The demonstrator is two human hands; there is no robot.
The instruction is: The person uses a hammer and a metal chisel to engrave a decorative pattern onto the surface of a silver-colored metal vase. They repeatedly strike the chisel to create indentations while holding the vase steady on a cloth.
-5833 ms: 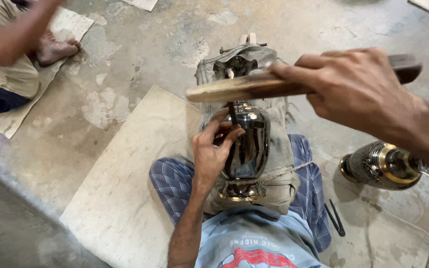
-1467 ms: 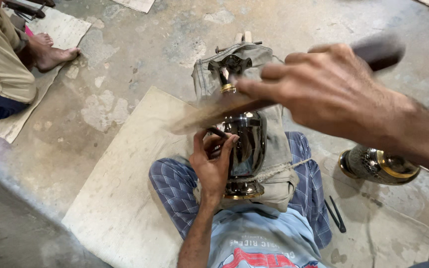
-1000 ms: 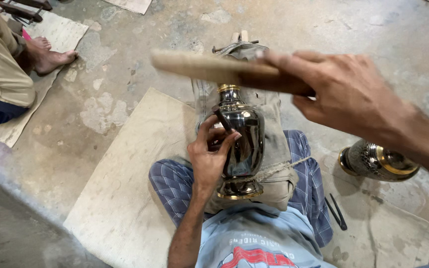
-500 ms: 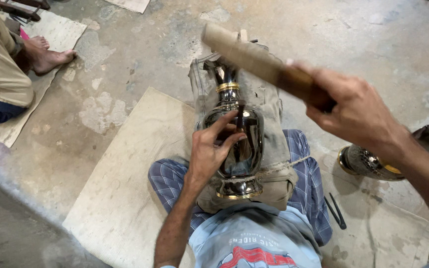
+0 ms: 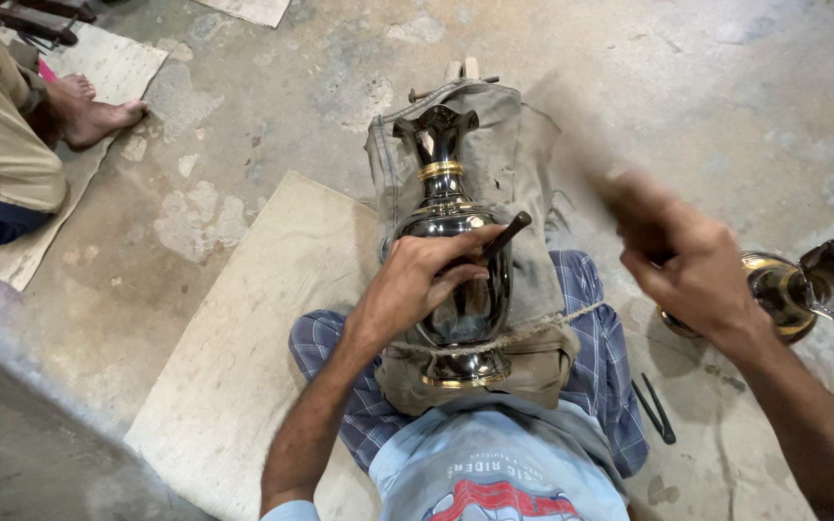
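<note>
on coarse canvas (image 5: 523,174), glossy bulbous vase (image 5: 456,260)

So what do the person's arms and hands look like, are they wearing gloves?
No gloves. Both the left hand and the right hand are bare, with no rings or watch showing. The forearms are bare too. A pale blue sleeve edge shows at the left arm's bottom. The right hand looks blurry.

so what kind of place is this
Probably a floor-level metalcraft workshop: a polished metal vase lies on a cloth-padded rest, the left hand holds a punch to it, and another vase waits on bare concrete.
</note>
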